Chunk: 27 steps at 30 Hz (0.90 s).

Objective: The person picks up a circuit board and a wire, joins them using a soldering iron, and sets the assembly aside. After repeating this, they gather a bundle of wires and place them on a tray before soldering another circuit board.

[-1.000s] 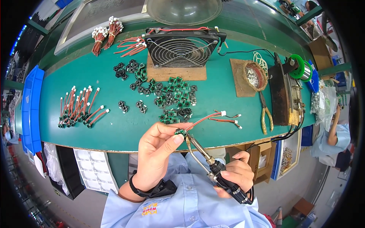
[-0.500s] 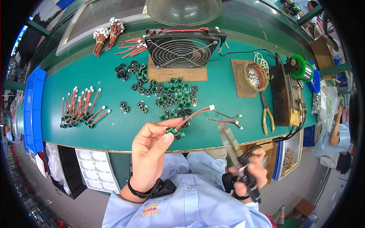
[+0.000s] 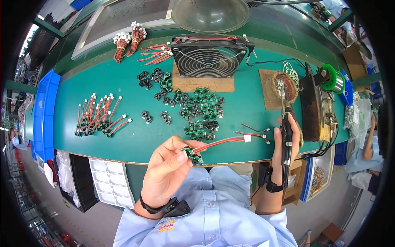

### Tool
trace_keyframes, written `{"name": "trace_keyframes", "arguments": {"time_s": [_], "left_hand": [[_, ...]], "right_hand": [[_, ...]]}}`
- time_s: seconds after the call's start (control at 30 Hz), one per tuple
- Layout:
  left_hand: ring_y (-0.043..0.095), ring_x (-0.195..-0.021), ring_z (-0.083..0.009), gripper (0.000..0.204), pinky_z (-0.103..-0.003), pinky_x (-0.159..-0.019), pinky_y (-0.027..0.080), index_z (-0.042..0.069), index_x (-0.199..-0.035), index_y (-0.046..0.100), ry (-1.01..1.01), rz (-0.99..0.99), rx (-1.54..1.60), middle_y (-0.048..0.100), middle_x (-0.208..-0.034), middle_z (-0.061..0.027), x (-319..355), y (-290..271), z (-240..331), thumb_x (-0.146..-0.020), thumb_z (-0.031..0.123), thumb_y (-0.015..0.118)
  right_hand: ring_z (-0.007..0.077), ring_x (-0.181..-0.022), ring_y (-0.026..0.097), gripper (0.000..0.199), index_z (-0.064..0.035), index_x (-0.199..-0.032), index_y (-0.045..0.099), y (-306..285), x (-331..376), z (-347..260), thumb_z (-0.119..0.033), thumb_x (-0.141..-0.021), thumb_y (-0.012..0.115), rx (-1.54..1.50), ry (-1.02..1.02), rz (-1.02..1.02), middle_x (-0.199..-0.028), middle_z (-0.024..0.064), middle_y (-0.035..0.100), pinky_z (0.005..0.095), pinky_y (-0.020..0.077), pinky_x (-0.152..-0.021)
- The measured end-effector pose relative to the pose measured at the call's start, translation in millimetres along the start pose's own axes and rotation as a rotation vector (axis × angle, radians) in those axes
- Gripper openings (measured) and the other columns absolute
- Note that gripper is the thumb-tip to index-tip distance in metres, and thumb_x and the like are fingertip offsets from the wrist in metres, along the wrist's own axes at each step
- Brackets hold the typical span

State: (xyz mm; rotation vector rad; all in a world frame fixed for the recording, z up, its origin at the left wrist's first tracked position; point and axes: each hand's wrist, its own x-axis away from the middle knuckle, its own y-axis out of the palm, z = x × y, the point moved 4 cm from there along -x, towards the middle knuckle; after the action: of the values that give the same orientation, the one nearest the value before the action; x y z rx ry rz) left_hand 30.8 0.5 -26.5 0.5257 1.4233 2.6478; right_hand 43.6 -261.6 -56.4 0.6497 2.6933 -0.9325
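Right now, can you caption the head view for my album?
Left hand holds a wired circuit board; right hand holds a soldering tool.

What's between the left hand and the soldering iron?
In the head view, the held circuit board, its reddish cable with a white connector, then short loose cables on the green worktop.

Metal soldering-iron shaft (image 3: 284, 100), smooth tabletop (image 3: 245, 105)

Loose boards (image 3: 201, 108) lie centrally on the bench (image 3: 123, 149), before the fan (image 3: 207, 61). Wired boards (image 3: 96, 121) lie left; bin (image 3: 45, 117) farther left. Soldering iron (image 3: 286, 142) is right; solder spool (image 3: 338, 83) farther right.
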Motion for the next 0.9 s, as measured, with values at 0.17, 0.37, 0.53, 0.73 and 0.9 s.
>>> {"name": "trace_keyframes", "arguments": {"time_s": [0.17,0.37,0.53,0.73,0.9], "left_hand": [[0.056,-0.091,-0.0241,0.013,-0.037,-0.085,0.043,0.000,-0.093,0.050,-0.038,-0.045,-0.010,0.058,-0.104,-0.0179,0.9,4.0,0.2,-0.084,0.007,0.057],[0.053,-0.094,-0.0196,0.011,-0.030,-0.086,0.039,0.003,-0.094,0.050,0.057,-0.001,-0.184,0.057,-0.106,-0.0184,-1.6,-4.0,4.5,-0.085,0.005,0.055],[0.053,-0.095,-0.0153,0.011,-0.029,-0.088,0.038,0.004,-0.093,0.048,0.460,0.245,-0.648,0.058,-0.108,-0.0190,8.2,-17.3,21.9,-0.086,0.006,0.057],[0.053,-0.094,-0.0153,0.011,-0.029,-0.086,0.039,0.004,-0.093,0.047,0.525,0.284,-0.732,0.058,-0.107,-0.0176,15.2,-16.8,20.6,-0.086,0.004,0.056],[0.054,-0.093,-0.0156,0.012,-0.029,-0.084,0.041,0.002,-0.093,0.047,0.543,0.245,-0.799,0.058,-0.107,-0.0182,14.6,-7.5,15.7,-0.085,0.002,0.056]], "right_hand": [[0.0160,-0.085,0.060,0.025,-0.0017,-0.110,0.050,-4.1,21.3,-13.1,-0.004,-0.086,0.058,-0.302,0.079,0.000,-0.090,0.0115,0.063,0.0282,0.0471,-0.077],[0.0179,-0.061,0.058,0.023,-0.0052,-0.094,0.055,2.6,36.0,-22.1,0.004,-0.076,0.066,-0.127,-0.080,-0.084,-0.072,0.0058,0.060,0.0277,0.0455,-0.065],[0.0214,-0.062,0.055,0.026,-0.0077,-0.093,0.055,14.6,22.6,-41.3,0.003,-0.071,0.064,0.126,-0.423,-0.188,-0.074,0.0056,0.058,0.0306,0.0429,-0.064],[0.0222,-0.066,0.056,0.030,-0.0084,-0.093,0.052,31.2,18.1,-54.0,-0.001,-0.066,0.062,0.259,-0.601,-0.240,-0.081,0.0059,0.062,0.0328,0.0414,-0.069],[0.0216,-0.065,0.055,0.029,-0.0077,-0.096,0.054,40.6,15.2,-49.1,-0.006,-0.068,0.061,0.361,-0.612,-0.286,-0.074,0.0063,0.056,0.0345,0.0423,-0.067]]}}
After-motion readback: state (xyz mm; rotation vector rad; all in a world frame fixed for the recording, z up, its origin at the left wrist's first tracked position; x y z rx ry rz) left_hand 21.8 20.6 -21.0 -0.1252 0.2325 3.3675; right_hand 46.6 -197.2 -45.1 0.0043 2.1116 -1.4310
